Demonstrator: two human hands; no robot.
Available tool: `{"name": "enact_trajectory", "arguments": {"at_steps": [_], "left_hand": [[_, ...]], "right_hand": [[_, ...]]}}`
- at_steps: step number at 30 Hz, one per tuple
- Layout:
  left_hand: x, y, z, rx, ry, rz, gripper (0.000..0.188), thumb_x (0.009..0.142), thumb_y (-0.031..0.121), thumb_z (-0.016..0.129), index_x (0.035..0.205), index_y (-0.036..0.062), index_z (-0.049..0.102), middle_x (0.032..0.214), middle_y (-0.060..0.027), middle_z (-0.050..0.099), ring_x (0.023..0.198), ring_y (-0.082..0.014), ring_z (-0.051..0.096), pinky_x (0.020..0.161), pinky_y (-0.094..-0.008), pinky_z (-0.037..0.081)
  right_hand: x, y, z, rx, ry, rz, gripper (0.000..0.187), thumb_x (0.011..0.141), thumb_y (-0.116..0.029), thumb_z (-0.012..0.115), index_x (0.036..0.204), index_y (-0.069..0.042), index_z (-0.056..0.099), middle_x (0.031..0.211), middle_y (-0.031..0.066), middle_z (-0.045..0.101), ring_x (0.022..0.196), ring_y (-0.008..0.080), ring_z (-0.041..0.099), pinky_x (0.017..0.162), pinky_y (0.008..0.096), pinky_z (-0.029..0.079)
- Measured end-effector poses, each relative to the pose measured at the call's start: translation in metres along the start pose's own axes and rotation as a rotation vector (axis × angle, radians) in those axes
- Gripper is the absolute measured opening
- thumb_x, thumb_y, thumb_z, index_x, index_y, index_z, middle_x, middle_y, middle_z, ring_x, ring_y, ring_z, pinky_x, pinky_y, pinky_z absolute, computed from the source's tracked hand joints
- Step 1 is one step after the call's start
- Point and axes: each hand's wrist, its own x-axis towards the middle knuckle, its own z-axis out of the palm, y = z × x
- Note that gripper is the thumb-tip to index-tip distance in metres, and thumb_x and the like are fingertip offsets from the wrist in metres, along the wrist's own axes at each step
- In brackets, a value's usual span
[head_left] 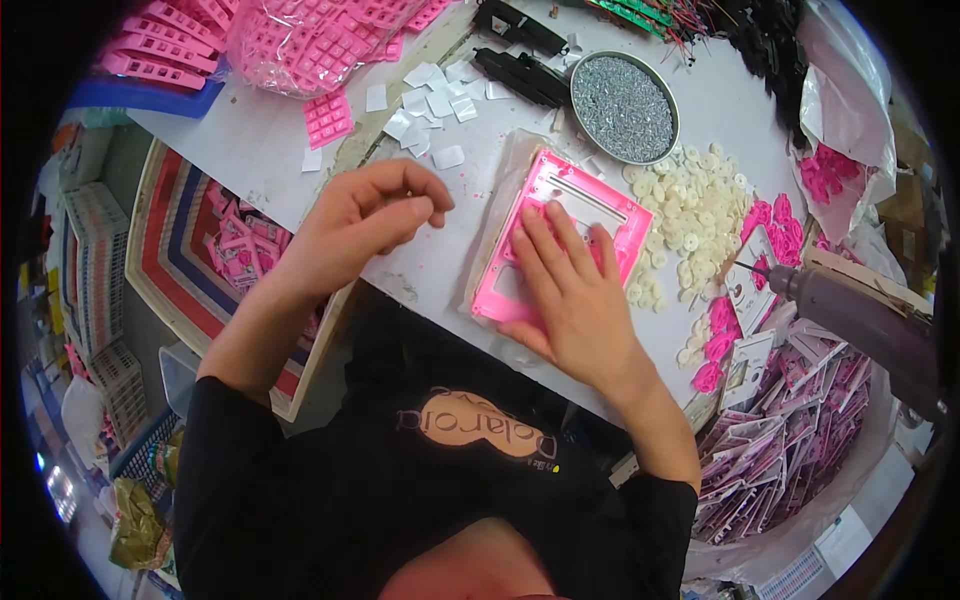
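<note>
My right hand [572, 290] lies flat with its fingers spread on a pink plastic toy casing [634, 222]. That casing has white inner areas and a long slot near its far edge. It rests on a block wrapped in clear plastic [489, 245]. My left hand [375, 218] hovers over the table to the left of the casing, not touching it. Its fingers are curled and the thumb meets the fingertips; anything between them is too small or hidden to make out.
Beyond the casing stand a round tin of small screws [622, 108] and black tools [520, 75]. White discs [690, 205] and pink parts [720, 330] lie right, near a power screwdriver [850, 310]. White squares [430, 100] and bagged pink keypads [310, 45] lie far left. A sack of parts [790, 430] stands right.
</note>
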Motion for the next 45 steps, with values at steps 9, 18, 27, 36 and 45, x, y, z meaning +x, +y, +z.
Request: {"name": "enact_trajectory", "arguments": {"at_steps": [9,18,27,36,45], "left_hand": [[0.125,0.03,-0.028,1.171,0.303,0.626,0.023,0.091,0.019,0.066,0.109,0.0055,0.067,0.093,-0.0079,0.066,0.078,-0.0223,0.062,0.069,-0.0359,0.049],[0.198,0.045,-0.016,1.477,0.351,0.449,0.032,0.088,0.02,0.07,0.118,0.0091,0.065,0.111,-0.0089,0.066,0.104,-0.033,0.065,0.085,-0.0449,0.054],[0.271,0.102,-0.025,1.517,0.575,0.469,0.029,0.081,0.027,0.076,0.099,0.0038,0.074,0.105,-0.0176,0.071,0.096,-0.0388,0.071,0.079,-0.0496,0.058],[0.367,0.141,-0.031,1.301,0.593,0.242,0.062,0.078,0.054,0.078,0.121,0.0106,0.072,0.12,-0.0154,0.071,0.111,-0.0347,0.068,0.092,-0.0459,0.055],[0.393,0.152,0.022,1.215,0.65,0.067,0.039,0.082,0.025,0.074,0.118,0.0095,0.074,0.124,-0.0165,0.07,0.115,-0.0315,0.068,0.094,-0.0421,0.055]], "right_hand": [[-0.004,-0.004,0.003,0.024,-0.103,0.048,0.107,0.076,-0.064,0.07,0.152,0.003,0.036,0.162,0.0186,0.03,0.153,0.0348,0.022,0.116,0.0654,0.022],[-0.01,-0.001,0.01,0.043,-0.047,0.04,0.099,0.079,-0.061,0.068,0.151,0.0,0.039,0.162,0.0182,0.031,0.152,0.0349,0.025,0.114,0.0657,0.022],[-0.013,0.003,0.0,0.173,0.059,-0.028,0.08,0.082,-0.054,0.07,0.142,-0.004,0.052,0.152,0.0184,0.045,0.144,0.0384,0.038,0.108,0.0703,0.026],[-0.014,-0.001,-0.007,0.233,0.134,-0.046,0.056,0.083,-0.042,0.075,0.125,-0.007,0.064,0.134,0.0123,0.059,0.128,0.0328,0.052,0.11,0.0622,0.032],[-0.031,-0.003,-0.001,0.269,0.27,-0.056,0.044,0.081,-0.033,0.077,0.117,-0.009,0.068,0.121,0.0078,0.065,0.112,0.0265,0.06,0.107,0.059,0.036]]}}
